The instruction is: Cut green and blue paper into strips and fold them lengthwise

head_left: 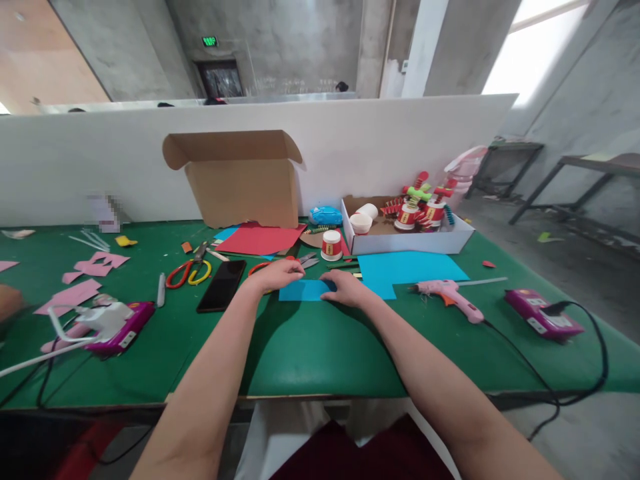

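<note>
- Blue paper lay at twelve o'clock on the tabletop.
- Right hand: grip parted, thumb touched paper.
- Left hand: fingers curled; could not tell grip.
- Cup, twelve o'clock beyond: label unreadable.
- Green sign, eleven o'clock: writing blurred.

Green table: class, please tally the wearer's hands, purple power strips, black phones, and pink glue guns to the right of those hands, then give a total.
Wearer's hands: 2
Purple power strips: 2
Black phone: 1
Pink glue gun right of the hands: 1
Total: 6
</note>
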`<state>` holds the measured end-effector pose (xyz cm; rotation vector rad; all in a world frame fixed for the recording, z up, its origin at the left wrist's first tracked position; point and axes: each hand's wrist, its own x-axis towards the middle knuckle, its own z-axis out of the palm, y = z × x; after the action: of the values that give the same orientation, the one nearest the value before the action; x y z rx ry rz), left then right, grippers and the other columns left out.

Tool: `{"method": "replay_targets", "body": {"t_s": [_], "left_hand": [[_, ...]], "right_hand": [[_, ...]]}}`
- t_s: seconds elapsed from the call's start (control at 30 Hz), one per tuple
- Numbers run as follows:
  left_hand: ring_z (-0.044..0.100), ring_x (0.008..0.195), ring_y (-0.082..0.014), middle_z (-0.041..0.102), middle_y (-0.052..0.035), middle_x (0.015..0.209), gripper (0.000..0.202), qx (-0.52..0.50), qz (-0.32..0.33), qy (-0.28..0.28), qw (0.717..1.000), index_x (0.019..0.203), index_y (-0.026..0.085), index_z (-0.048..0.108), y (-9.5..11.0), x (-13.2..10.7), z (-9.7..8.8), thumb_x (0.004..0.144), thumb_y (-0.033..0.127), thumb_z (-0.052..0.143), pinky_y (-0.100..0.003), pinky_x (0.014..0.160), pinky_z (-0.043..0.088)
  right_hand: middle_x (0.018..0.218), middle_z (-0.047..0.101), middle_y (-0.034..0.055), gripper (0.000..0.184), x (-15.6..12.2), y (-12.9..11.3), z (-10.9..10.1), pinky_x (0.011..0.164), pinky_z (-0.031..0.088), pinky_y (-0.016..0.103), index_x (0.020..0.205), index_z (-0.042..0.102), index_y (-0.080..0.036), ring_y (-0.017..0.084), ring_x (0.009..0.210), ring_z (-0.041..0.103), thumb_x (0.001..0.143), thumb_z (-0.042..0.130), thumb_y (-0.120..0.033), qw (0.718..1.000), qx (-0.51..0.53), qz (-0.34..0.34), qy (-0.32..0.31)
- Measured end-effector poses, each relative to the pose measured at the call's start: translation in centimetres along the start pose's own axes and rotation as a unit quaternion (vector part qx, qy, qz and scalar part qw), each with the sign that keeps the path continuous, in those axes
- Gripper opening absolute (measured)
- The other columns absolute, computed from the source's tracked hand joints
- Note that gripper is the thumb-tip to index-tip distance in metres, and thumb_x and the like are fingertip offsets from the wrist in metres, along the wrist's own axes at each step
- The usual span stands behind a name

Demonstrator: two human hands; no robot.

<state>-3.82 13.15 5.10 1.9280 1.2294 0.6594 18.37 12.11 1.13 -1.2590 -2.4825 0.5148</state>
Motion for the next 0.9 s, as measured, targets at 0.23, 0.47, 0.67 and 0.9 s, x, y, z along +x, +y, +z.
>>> {"method": "replay_targets", "body": {"t_s": [0.23,0.47,0.67,0.9], "left_hand": [[0.060,0.070,-0.0195,0.069,-0.0021,0.073,0.014,-0.006,-0.007,0.048,0.999,0.070,0.023,0.072,-0.4,-0.7,1.2,0.058,0.027,0.067,-0.024,0.059,0.044],[0.059,0.071,-0.0184,0.067,-0.0019,0.076,0.016,-0.061,-0.013,0.098,0.993,0.076,0.021,0.068,-0.3,-0.4,3.0,0.064,0.032,0.066,-0.026,0.061,0.044],[0.053,0.061,-0.0122,0.060,0.0001,0.070,0.035,-0.210,-0.029,0.156,0.965,0.087,0.018,0.065,0.0,-0.7,3.0,0.073,0.051,0.064,-0.022,0.054,0.040],[0.057,0.063,-0.0115,0.063,-0.0024,0.078,0.046,-0.379,-0.013,0.160,0.911,0.098,0.016,0.066,0.2,-1.0,2.8,0.074,0.055,0.066,-0.023,0.054,0.047]], "right_hand": [[0.100,0.070,0.0101,0.043,-0.5,0.0,-0.9,0.076,0.047,0.032,0.116,0.066,-0.017,0.025,0.089,0.065,0.076,0.074,-0.029,0.999,0.006,0.035,-0.011],[0.115,0.062,0.0137,0.073,-0.4,-1.1,0.1,0.087,0.046,0.041,0.131,0.054,-0.020,0.029,0.103,0.060,0.067,0.082,-0.041,0.999,0.015,-0.024,0.036],[0.116,0.064,0.0130,0.053,0.1,-0.9,0.2,0.090,0.046,0.041,0.120,0.060,-0.016,0.028,0.105,0.060,0.072,0.076,-0.032,0.992,0.106,0.000,0.065],[0.104,0.069,0.0061,0.046,0.2,0.1,0.0,0.085,0.048,0.035,0.110,0.064,-0.017,0.023,0.095,0.063,0.072,0.074,-0.041,0.954,0.291,0.034,0.063]]}}
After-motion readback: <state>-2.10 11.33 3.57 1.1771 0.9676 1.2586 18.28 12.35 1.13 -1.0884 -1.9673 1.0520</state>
